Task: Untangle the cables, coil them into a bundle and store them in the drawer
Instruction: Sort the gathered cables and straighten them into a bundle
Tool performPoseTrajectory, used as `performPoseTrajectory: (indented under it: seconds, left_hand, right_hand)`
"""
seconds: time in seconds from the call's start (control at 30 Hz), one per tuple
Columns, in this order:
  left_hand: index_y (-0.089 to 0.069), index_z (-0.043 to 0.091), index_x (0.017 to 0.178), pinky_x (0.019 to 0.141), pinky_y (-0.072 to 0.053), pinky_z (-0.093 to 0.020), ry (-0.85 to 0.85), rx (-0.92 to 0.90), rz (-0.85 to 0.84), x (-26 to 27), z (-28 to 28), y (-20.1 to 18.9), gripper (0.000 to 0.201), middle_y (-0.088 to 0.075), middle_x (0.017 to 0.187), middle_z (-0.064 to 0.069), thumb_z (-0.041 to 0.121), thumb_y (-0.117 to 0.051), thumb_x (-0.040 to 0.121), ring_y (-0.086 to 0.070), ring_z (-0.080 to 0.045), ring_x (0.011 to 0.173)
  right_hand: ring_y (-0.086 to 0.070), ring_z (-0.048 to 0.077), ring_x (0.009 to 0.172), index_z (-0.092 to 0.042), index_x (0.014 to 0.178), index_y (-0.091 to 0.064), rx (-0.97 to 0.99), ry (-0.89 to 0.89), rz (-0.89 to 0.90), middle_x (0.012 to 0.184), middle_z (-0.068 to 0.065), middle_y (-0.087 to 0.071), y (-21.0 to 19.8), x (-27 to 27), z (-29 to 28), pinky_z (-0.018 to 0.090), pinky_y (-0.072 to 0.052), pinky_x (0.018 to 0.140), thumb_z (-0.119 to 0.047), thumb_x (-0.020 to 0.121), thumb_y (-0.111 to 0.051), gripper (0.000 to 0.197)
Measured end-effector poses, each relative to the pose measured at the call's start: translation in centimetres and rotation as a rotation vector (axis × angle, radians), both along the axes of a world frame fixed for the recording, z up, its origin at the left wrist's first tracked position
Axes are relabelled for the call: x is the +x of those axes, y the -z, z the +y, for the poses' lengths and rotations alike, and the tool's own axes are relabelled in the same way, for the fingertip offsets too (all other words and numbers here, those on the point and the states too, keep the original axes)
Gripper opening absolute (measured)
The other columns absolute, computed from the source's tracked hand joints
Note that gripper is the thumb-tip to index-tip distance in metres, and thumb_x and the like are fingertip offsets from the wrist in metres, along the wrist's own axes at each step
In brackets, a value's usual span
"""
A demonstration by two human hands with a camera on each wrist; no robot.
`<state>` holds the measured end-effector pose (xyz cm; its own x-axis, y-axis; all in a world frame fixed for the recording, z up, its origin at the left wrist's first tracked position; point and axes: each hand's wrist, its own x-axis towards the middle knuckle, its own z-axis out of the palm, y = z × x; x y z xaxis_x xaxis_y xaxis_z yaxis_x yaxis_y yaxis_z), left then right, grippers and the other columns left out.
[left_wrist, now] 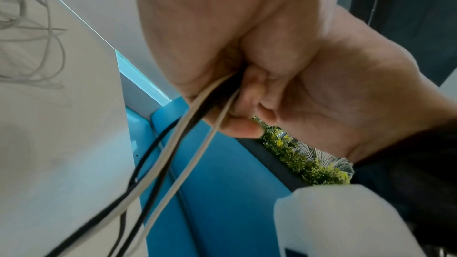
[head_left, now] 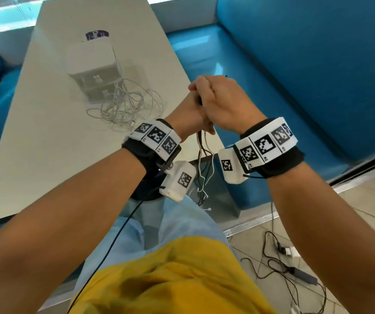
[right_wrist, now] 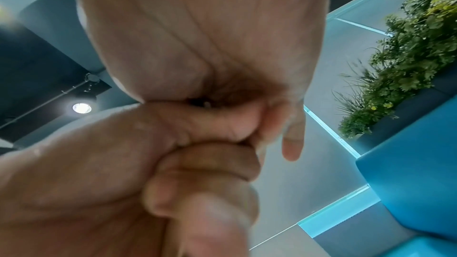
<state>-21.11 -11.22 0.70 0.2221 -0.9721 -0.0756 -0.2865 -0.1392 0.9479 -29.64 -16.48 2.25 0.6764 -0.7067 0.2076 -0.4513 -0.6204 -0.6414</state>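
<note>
My left hand point(head_left: 190, 109) and right hand point(head_left: 224, 103) are pressed together above the table's right edge, both curled round a bunch of black and white cables point(head_left: 202, 159). The loose ends hang down between my wrists. In the left wrist view the cables point(left_wrist: 190, 130) run out from between the left hand point(left_wrist: 210, 26) and the right hand point(left_wrist: 346, 89). In the right wrist view the right hand point(right_wrist: 197, 36) and left hand point(right_wrist: 99, 163) fill the frame and hide the cables. A tangle of white cables point(head_left: 125, 105) lies on the table by a small white drawer unit point(head_left: 93, 69).
The white table point(head_left: 46, 155) runs away to the left, with a purple-topped container point(head_left: 97, 35) behind the drawer unit. Blue benches point(head_left: 295, 75) flank it. Black cables and a plug point(head_left: 291, 264) lie on the tiled floor at lower right.
</note>
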Motion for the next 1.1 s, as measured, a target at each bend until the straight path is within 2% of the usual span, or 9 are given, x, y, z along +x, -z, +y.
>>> performPoseTrajectory:
  seconds: [0.17, 0.27, 0.33, 0.4, 0.47, 0.57, 0.73, 0.87, 1.1]
  left_hand:
    - [-0.048, 0.012, 0.09, 0.043, -0.034, -0.021, 0.031, 0.028, 0.061, 0.2, 0.0, -0.1, 0.022, -0.036, 0.062, -0.004, -0.008, -0.04, 0.086, -0.031, -0.011, 0.049]
    - [-0.041, 0.015, 0.064, 0.044, -0.021, -0.02, 0.012, 0.078, 0.141, -0.1, 0.1, 0.2, 0.025, -0.028, 0.047, 0.004, -0.001, -0.04, 0.083, -0.022, -0.01, 0.043]
    - [-0.032, 0.02, 0.05, 0.046, -0.014, -0.022, -0.021, 0.1, 0.24, -0.1, -0.1, 0.4, 0.044, -0.025, 0.042, 0.008, -0.001, -0.04, 0.088, -0.019, -0.009, 0.041]
    - [-0.031, 0.021, 0.051, 0.046, -0.013, -0.021, -0.063, 0.09, 0.35, -0.2, -0.2, 0.3, 0.046, -0.025, 0.042, 0.008, 0.007, -0.048, 0.091, -0.018, -0.009, 0.04]
    - [-0.031, 0.021, 0.053, 0.045, -0.011, -0.021, -0.123, 0.077, 0.436, -0.1, -0.4, 0.1, 0.046, -0.024, 0.04, 0.008, 0.018, -0.054, 0.093, -0.018, -0.009, 0.038]
    - [-0.027, 0.022, 0.054, 0.041, -0.01, -0.022, -0.185, 0.044, 0.504, 0.7, -0.9, 0.1, 0.05, -0.02, 0.04, 0.008, 0.028, -0.053, 0.096, -0.016, -0.009, 0.035]
    - [-0.023, 0.02, 0.053, 0.042, -0.029, -0.025, -0.084, 0.059, 0.554, 1.7, -0.8, 0.4, 0.054, -0.017, 0.046, 0.003, 0.035, -0.049, 0.097, -0.02, -0.013, 0.041]
    - [-0.023, 0.023, 0.051, 0.043, -0.013, -0.027, -0.042, 0.098, 0.473, 1.8, -0.7, 0.2, 0.055, -0.016, 0.045, 0.005, 0.036, -0.048, 0.098, -0.014, -0.012, 0.04]
    - [-0.025, 0.023, 0.055, 0.046, -0.01, -0.026, -0.036, 0.148, 0.282, -0.8, -0.4, 0.9, 0.05, -0.02, 0.046, 0.005, 0.031, -0.051, 0.098, -0.015, -0.012, 0.039]
  right_hand:
    - [-0.054, 0.016, 0.07, -0.017, 0.07, -0.055, 0.125, -0.014, -0.022, 0.072, -0.004, -0.058, 0.1, -0.9, -0.2, 0.031, -0.038, 0.069, -0.031, 0.101, -0.029, 0.043]
    - [-0.049, 0.005, 0.12, -0.029, 0.112, -0.067, 0.278, -0.058, -0.127, 0.123, -0.011, -0.057, 0.7, -1.0, -0.4, 0.02, -0.034, 0.098, -0.039, 0.103, -0.03, 0.039]
    - [-0.037, 0.003, 0.134, -0.031, 0.138, -0.049, 0.397, -0.079, -0.302, 0.141, -0.011, -0.044, 0.9, -0.8, -0.3, 0.02, -0.026, 0.11, -0.042, 0.104, -0.028, 0.042]
    - [-0.047, 0.011, 0.128, -0.03, 0.144, -0.039, 0.564, -0.029, -0.499, 0.143, -0.005, -0.045, 1.3, -0.5, -0.3, 0.035, -0.034, 0.112, -0.047, 0.102, -0.026, 0.047]
    - [-0.063, 0.02, 0.096, -0.032, 0.137, -0.045, 0.829, 0.002, -0.565, 0.121, 0.005, -0.059, 1.8, -0.5, -0.3, 0.043, -0.05, 0.093, -0.057, 0.099, -0.023, 0.05]
    - [-0.06, 0.021, 0.078, -0.025, 0.12, -0.057, 1.046, -0.172, -0.4, 0.09, 0.009, -0.062, 4.0, -1.4, -0.1, 0.039, -0.048, 0.076, -0.066, 0.094, -0.021, 0.061]
    - [-0.041, 0.012, 0.055, -0.002, 0.094, -0.059, 0.875, -0.278, -0.119, 0.062, 0.001, -0.043, 9.3, -4.0, -0.1, 0.029, -0.037, 0.062, -0.044, 0.078, -0.067, 0.046]
    - [-0.031, 0.01, 0.049, -0.022, 0.058, -0.051, 0.878, -0.137, -0.001, 0.056, -0.006, -0.033, 13.9, -7.1, -1.5, 0.026, -0.031, 0.052, -0.027, 0.087, -0.07, 0.035]
    - [-0.039, 0.018, 0.052, -0.019, 0.061, -0.044, 0.649, 0.095, 0.339, 0.055, -0.001, -0.04, 17.9, -8.4, -1.6, 0.03, -0.036, 0.057, -0.037, 0.085, -0.07, 0.039]
